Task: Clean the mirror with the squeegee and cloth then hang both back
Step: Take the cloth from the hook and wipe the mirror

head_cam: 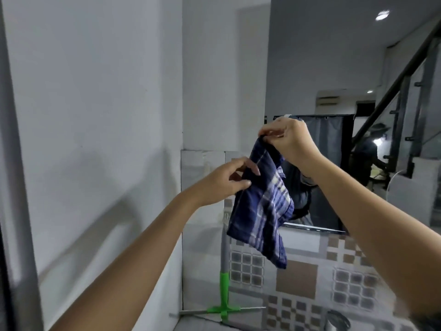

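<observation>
**Q:** What lies nearest the lens?
**A:** Two bare forearms, the right forearm [381,235] and the left forearm [131,259], both reaching up and forward.

**Q:** How does each hand stand?
**A:** The right hand [286,142] pinches the top corner of the cloth [262,211] between thumb and fingertips, in front of the lower left corner of the mirror [334,68]. The left hand [229,180], lower and further left, has its fingers curled on the cloth's left edge.

**Q:** And the cloth itself?
**A:** Blue plaid. It hangs in the air from both hands, its loose end dangling before the patterned wall tiles [298,278].

**Q:** The squeegee [224,283]?
**A:** It is upright against the tiles below the cloth, with a grey handle, a green joint and the blade crosswise at the bottom, apart from both hands.
</observation>
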Action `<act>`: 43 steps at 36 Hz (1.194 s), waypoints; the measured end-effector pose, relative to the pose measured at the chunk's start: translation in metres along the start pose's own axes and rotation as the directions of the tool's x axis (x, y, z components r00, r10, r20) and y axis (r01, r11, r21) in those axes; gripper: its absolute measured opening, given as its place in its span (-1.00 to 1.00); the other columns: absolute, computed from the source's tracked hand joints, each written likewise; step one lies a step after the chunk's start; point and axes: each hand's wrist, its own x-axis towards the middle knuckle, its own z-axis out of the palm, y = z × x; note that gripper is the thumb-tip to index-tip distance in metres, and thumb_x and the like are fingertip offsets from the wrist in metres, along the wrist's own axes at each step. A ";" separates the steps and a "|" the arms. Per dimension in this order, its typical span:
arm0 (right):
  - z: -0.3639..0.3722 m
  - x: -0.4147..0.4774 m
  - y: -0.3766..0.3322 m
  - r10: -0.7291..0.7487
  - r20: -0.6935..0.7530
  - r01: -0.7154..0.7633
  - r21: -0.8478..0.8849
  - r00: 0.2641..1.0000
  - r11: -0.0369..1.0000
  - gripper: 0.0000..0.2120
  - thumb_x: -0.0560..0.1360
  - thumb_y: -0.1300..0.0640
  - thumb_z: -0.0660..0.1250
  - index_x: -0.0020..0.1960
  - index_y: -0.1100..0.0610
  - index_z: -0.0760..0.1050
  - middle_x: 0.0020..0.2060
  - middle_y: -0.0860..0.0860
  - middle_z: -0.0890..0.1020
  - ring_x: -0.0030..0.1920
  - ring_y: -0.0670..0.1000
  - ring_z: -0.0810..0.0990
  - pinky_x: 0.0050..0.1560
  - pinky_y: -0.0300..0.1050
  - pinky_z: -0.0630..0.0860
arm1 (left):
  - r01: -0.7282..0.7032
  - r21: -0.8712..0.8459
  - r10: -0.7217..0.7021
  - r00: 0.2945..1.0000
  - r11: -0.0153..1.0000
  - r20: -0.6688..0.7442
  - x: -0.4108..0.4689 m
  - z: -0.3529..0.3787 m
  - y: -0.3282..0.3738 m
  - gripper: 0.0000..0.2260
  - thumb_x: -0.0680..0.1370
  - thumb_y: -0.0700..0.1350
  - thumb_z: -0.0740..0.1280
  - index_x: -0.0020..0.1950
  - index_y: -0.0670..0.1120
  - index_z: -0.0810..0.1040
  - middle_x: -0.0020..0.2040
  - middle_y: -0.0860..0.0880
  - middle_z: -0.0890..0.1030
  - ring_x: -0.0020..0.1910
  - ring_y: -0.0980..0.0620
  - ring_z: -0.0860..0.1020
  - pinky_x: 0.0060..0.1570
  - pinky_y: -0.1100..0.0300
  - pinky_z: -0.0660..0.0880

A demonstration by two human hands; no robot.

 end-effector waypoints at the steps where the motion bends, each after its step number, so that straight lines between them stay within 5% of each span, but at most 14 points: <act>1: -0.005 -0.003 -0.001 0.007 0.005 -0.007 0.010 1.000 1.000 -0.82 0.40 0.40 0.34 -0.07 0.23 0.64 -0.09 0.17 0.63 -0.11 0.06 0.61 0.05 -0.17 0.52 | 0.010 0.011 -0.010 1.000 1.000 0.019 0.002 0.006 0.004 -0.78 0.56 -0.28 0.19 0.10 -0.01 0.48 0.14 0.02 0.49 0.01 0.07 0.53 -0.03 0.20 0.54; 10: -0.025 -0.045 0.020 0.080 0.078 -0.079 -0.014 0.994 0.997 -0.82 0.40 0.41 0.33 -0.09 0.22 0.65 -0.10 0.14 0.67 -0.11 0.03 0.62 0.01 -0.21 0.54 | 0.201 -0.179 -0.170 0.970 0.963 0.176 0.005 0.049 0.022 -0.58 0.48 -0.42 0.07 0.19 -0.08 0.51 0.17 -0.12 0.51 0.12 -0.07 0.50 0.14 0.09 0.46; 14: -0.008 -0.078 0.038 0.250 0.067 -0.251 -0.003 0.966 0.968 -0.85 0.41 0.37 0.35 -0.07 0.23 0.64 -0.15 0.12 0.67 -0.26 -0.09 0.50 -0.26 -0.57 0.38 | 0.274 -0.384 -0.193 0.952 0.882 0.235 -0.004 0.064 0.010 -0.56 0.47 -0.40 0.04 0.23 -0.13 0.50 0.17 -0.15 0.53 0.11 -0.10 0.55 0.14 0.11 0.50; 18: 0.009 -0.117 0.053 0.358 0.082 -0.364 0.077 0.930 0.928 -0.88 0.44 0.28 0.36 -0.04 0.20 0.63 -0.13 0.10 0.68 -0.28 -0.22 0.49 -0.24 -0.57 0.36 | 0.312 -0.519 -0.221 0.948 0.796 0.231 -0.016 0.073 -0.009 -0.56 0.46 -0.38 0.05 0.25 -0.15 0.50 0.22 -0.19 0.51 0.11 -0.11 0.55 0.09 0.15 0.52; 23: 0.019 -0.168 0.055 0.417 0.147 -0.441 0.231 0.897 0.867 -0.77 0.56 0.09 0.22 0.16 0.09 0.54 -0.02 -0.01 0.63 -0.02 -0.08 0.57 -0.04 -0.35 0.45 | 0.288 -0.609 -0.257 0.956 0.739 0.141 -0.029 0.078 -0.028 -0.59 0.46 -0.36 0.10 0.23 -0.14 0.52 0.24 -0.13 0.50 0.15 -0.11 0.53 0.06 0.17 0.52; 28: 0.029 -0.207 0.054 0.434 0.283 -0.516 0.380 0.855 0.768 -0.63 0.58 0.06 0.13 0.38 0.03 0.30 -0.02 -0.03 0.60 -0.01 -0.18 0.55 -0.04 -0.41 0.48 | 0.239 -0.686 -0.332 0.943 0.688 -0.005 -0.038 0.078 -0.039 -0.56 0.44 -0.35 0.06 0.24 -0.14 0.51 0.23 -0.10 0.52 0.09 -0.03 0.56 0.08 0.19 0.52; 32: 0.047 -0.227 0.054 0.452 0.362 -0.570 0.366 0.815 0.735 -0.51 0.56 -0.08 0.08 0.47 -0.09 0.09 0.14 -0.04 0.55 0.20 -0.05 0.50 0.26 -0.02 0.41 | 0.199 -0.708 -0.362 0.928 0.677 -0.086 -0.044 0.078 -0.045 -0.56 0.44 -0.32 0.06 0.24 -0.10 0.52 0.29 -0.14 0.47 0.19 -0.15 0.50 0.22 0.02 0.43; 35: 0.058 -0.235 0.049 0.455 0.366 -0.577 0.380 0.812 0.723 -0.46 0.53 -0.15 0.08 0.47 -0.15 0.03 0.21 -0.01 0.52 0.23 0.00 0.51 0.29 0.11 0.41 | 0.177 -0.739 -0.378 0.919 0.650 -0.113 -0.047 0.077 -0.046 -0.58 0.47 -0.30 0.06 0.23 -0.07 0.52 0.29 -0.13 0.47 0.14 -0.15 0.51 0.15 0.02 0.47; 40: 0.076 -0.235 0.035 0.451 0.359 -0.575 0.577 0.817 0.581 -0.47 0.56 -0.07 0.08 0.47 -0.14 -0.02 0.15 -0.02 0.55 0.08 -0.02 0.62 0.16 -0.04 0.52 | 0.137 -0.804 -0.359 0.928 0.578 -0.100 -0.052 0.078 -0.047 -0.61 0.51 -0.29 0.05 0.21 -0.05 0.53 0.29 -0.13 0.48 0.16 -0.16 0.51 0.20 -0.06 0.44; 43: 0.083 -0.230 0.025 0.464 0.305 -0.523 0.712 0.832 0.470 -0.51 0.59 0.03 0.08 0.46 -0.12 -0.01 0.29 0.01 0.40 0.22 0.02 0.50 0.18 -0.09 0.52 | 0.159 -0.820 -0.356 0.933 0.550 -0.058 -0.056 0.083 -0.047 -0.61 0.52 -0.26 0.04 0.18 -0.01 0.55 0.29 -0.15 0.46 0.19 -0.23 0.48 0.17 -0.10 0.45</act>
